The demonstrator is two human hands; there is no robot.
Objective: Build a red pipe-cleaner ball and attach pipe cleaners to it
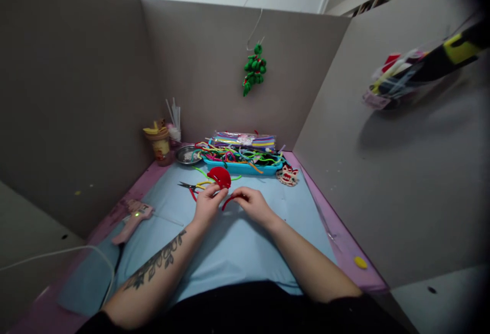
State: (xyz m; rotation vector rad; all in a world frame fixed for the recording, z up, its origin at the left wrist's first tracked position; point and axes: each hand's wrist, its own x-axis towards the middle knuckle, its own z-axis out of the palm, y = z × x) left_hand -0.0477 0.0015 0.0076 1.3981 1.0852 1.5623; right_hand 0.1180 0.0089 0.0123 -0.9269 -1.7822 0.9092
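Note:
Between the fingers of my left hand (210, 202) is a red fuzzy rounded piece (219, 176), held up above the blue cloth. My right hand (252, 202), just beside it, pinches a short red pipe cleaner (228, 201) whose free end curves down to the left. Whether that pipe cleaner joins the red piece is hard to make out. Behind my left hand lie scissors (187, 186) with dark blades and yellow handles. Another red strip (193, 194) shows by the left fingers, and a green pipe cleaner lies behind the red piece.
A blue tray (245, 167) heaped with coloured pipe cleaners stands at the back, near a metal dish (187, 154). A pink glue gun (133, 217), its light on, lies at left with its cable. Grey panels enclose the table; a green ornament (254, 70) hangs behind.

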